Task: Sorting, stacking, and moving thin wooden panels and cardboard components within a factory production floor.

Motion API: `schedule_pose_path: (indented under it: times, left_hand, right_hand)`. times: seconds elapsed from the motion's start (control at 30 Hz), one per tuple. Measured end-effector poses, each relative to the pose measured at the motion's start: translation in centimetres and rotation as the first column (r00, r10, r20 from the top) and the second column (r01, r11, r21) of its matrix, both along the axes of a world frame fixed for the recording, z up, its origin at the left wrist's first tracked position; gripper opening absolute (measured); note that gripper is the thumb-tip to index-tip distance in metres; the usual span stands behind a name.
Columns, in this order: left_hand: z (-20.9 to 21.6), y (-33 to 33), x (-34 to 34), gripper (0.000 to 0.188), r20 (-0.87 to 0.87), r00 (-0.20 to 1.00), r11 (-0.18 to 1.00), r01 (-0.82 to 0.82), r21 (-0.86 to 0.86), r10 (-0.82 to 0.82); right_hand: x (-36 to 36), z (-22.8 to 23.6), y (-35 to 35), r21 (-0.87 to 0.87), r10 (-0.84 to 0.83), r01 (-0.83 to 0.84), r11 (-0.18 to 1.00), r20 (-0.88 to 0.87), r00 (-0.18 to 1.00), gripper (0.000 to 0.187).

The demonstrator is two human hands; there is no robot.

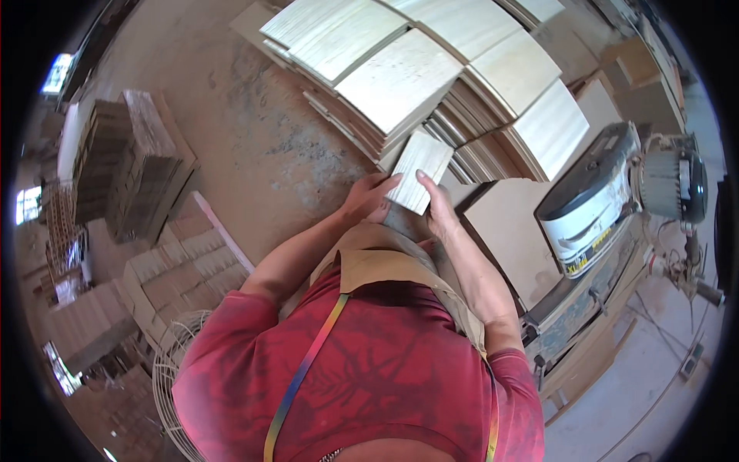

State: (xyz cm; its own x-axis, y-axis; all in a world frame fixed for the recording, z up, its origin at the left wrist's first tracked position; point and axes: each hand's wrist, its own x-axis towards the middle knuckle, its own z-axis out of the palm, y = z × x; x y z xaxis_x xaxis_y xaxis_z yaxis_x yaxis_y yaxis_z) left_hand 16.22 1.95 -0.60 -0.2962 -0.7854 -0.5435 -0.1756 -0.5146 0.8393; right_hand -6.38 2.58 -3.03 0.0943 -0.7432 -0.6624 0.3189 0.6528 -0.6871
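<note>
Between my two hands I hold a small pale rectangular board [420,171] with streaked grain, tilted up in front of my waist. My left hand [369,198] grips its lower left edge, thumb toward the board's face. On the other side, my right hand [436,204] is closed on the lower right edge, its thumb lying on the face. Just beyond the board stand stacks of similar, larger pale boards [400,77], some showing their edges. My fingers behind the board are hidden.
At my right is a machine with a black-and-white housing [589,200] and a grey motor [671,185], beside a flat brown panel [512,219]. More stacks [131,165] stand at the left, near a block-like pile [173,269]. Dusty floor [254,123] lies between.
</note>
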Motion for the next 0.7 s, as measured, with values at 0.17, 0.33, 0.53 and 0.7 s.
schedule_pose_path:
  times: [0.17,0.33,0.53,0.7]
  left_hand:
    - [-0.3,0.8,1.7,0.055,-0.091,0.991,0.994,-0.095,0.058,0.1]
    - [6.0,-0.7,-1.2,0.071,-0.341,0.93,0.972,0.059,-0.226,-0.136]
    - [4.0,-3.3,-8.3,0.077,-0.272,0.774,0.709,0.3,-0.639,-0.572]
    - [3.6,-3.4,-13.0,0.069,-0.276,0.726,0.723,0.419,-0.549,-0.63]
  right_hand:
    - [0.3,2.8,4.2,-0.05,0.038,-0.035,0.998,0.062,0.997,0.077]
    - [-1.6,7.2,8.4,-0.211,-0.038,0.038,0.977,0.004,0.999,0.072]
    - [-5.3,10.3,13.7,-0.186,-0.272,0.261,0.947,-0.041,0.961,0.068]
    - [-7.0,11.4,15.2,-0.097,-0.375,0.365,0.926,-0.118,0.919,0.07]
